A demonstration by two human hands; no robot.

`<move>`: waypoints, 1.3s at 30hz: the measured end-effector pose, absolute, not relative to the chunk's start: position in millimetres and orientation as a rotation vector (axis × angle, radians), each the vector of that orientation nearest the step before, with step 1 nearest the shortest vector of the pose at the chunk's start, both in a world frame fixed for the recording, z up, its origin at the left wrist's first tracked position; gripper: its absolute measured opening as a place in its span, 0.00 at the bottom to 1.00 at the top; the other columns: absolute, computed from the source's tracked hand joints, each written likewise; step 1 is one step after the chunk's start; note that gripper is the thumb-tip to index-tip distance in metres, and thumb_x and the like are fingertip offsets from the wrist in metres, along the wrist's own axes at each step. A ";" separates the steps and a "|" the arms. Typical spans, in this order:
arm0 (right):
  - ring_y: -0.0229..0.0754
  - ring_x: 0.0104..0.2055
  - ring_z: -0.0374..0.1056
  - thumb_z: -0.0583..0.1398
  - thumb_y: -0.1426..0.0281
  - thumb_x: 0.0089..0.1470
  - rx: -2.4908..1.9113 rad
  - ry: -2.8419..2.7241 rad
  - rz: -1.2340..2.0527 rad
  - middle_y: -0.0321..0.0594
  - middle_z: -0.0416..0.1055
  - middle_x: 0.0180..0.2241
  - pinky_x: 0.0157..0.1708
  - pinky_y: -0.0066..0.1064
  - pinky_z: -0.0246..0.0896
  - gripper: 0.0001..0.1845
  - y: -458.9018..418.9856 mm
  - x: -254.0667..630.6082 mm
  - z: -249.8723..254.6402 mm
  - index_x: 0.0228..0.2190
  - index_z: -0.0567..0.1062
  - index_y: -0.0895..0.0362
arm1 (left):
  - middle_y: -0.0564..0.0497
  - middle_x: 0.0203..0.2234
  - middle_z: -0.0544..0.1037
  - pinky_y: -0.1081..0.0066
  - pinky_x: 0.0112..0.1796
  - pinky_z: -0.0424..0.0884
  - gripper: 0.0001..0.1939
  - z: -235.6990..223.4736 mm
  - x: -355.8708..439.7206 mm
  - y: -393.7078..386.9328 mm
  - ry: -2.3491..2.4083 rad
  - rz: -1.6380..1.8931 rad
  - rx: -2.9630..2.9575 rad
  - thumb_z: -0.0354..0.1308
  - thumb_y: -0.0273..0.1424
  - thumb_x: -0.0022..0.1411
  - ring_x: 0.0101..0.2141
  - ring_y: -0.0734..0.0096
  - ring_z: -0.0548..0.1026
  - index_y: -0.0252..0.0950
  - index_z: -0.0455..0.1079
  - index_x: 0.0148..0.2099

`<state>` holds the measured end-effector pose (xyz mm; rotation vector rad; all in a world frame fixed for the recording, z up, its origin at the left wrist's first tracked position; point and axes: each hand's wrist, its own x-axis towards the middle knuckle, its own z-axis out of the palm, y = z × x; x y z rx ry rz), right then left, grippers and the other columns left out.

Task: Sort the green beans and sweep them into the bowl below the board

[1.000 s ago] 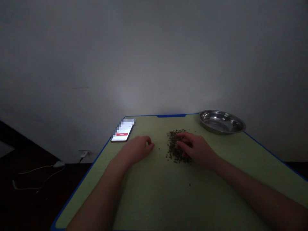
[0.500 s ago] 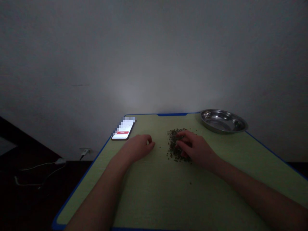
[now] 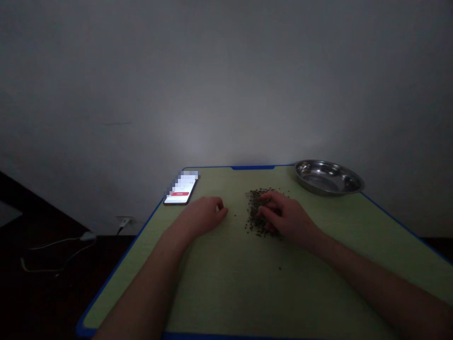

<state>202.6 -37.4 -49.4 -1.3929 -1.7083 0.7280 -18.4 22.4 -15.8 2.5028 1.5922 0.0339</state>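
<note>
A pile of small dark grains, like seeds or dried beans point(image 3: 253, 215), lies loosely spread on the light green table; their exact kind cannot be made out. Over its right side is my right hand point(image 3: 288, 217), thumb and index finger apart, fingertips among the grains. The hand covers part of the pile. To the left of the pile my left hand point(image 3: 205, 215) rests on the table, fingers curled in and thumb close to the index finger. Whatever it may hold is hidden. One stray grain point(image 3: 235, 215) lies between the left hand and the pile.
A shiny steel bowl point(image 3: 329, 178) stands at the back right corner of the blue-edged table point(image 3: 226, 288). At the back left lies a phone point(image 3: 180, 189) with a lit screen. Another single grain point(image 3: 280, 268) is nearer the front. A wall rises behind; a plug and cables point(image 3: 88, 236) are at left.
The view has shifted very slightly. Both hands, the pile, the bowl and the phone keep nearly the same places.
</note>
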 end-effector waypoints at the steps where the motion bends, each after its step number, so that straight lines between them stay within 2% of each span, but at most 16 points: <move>1: 0.38 0.20 0.71 0.56 0.69 0.55 -1.393 -1.706 0.730 0.37 0.78 0.29 0.20 0.29 0.65 0.09 -37.0 202.8 -49.8 0.40 0.68 0.54 | 0.44 0.35 0.79 0.67 0.31 0.65 0.19 -16.2 -18.5 22.7 1.584 0.038 2.508 0.46 0.42 0.62 0.31 0.63 0.75 0.38 0.73 0.41; 17: 0.40 0.21 0.73 0.56 0.69 0.55 -1.443 -1.682 0.660 0.38 0.78 0.30 0.22 0.31 0.66 0.10 -32.9 206.9 -50.9 0.41 0.68 0.54 | 0.44 0.35 0.79 0.69 0.29 0.64 0.18 -14.9 -17.1 21.6 1.598 0.038 2.494 0.47 0.41 0.61 0.30 0.64 0.75 0.38 0.74 0.41; 24: 0.38 0.18 0.70 0.56 0.67 0.56 -1.458 -1.672 0.513 0.39 0.78 0.29 0.21 0.29 0.63 0.12 -32.8 212.3 -47.4 0.42 0.70 0.56 | 0.44 0.35 0.79 0.69 0.29 0.64 0.19 -15.8 -18.8 22.2 1.583 0.042 2.504 0.46 0.42 0.61 0.31 0.64 0.75 0.38 0.74 0.41; 29: 0.40 0.25 0.72 0.57 0.66 0.54 -1.463 -1.808 0.266 0.39 0.78 0.27 0.26 0.31 0.62 0.12 -36.2 220.9 -29.7 0.40 0.75 0.56 | 0.43 0.36 0.79 0.68 0.31 0.65 0.18 -13.5 -17.3 20.5 1.588 0.022 2.499 0.46 0.41 0.62 0.32 0.63 0.75 0.37 0.74 0.41; 33: 0.38 0.24 0.68 0.57 0.68 0.53 -1.451 -2.112 0.442 0.36 0.76 0.25 0.23 0.28 0.59 0.11 -41.6 236.6 -15.3 0.37 0.78 0.55 | 0.44 0.36 0.79 0.69 0.30 0.65 0.19 -13.7 -16.6 20.4 1.590 0.021 2.503 0.46 0.42 0.61 0.32 0.64 0.75 0.37 0.74 0.41; 39: 0.36 0.22 0.64 0.57 0.70 0.52 -1.518 -2.367 0.640 0.33 0.72 0.21 0.20 0.26 0.55 0.08 -48.2 256.5 -10.3 0.30 0.77 0.54 | 0.43 0.36 0.79 0.66 0.32 0.66 0.19 -15.2 -16.9 20.6 1.593 0.032 2.485 0.46 0.42 0.61 0.32 0.62 0.75 0.37 0.74 0.41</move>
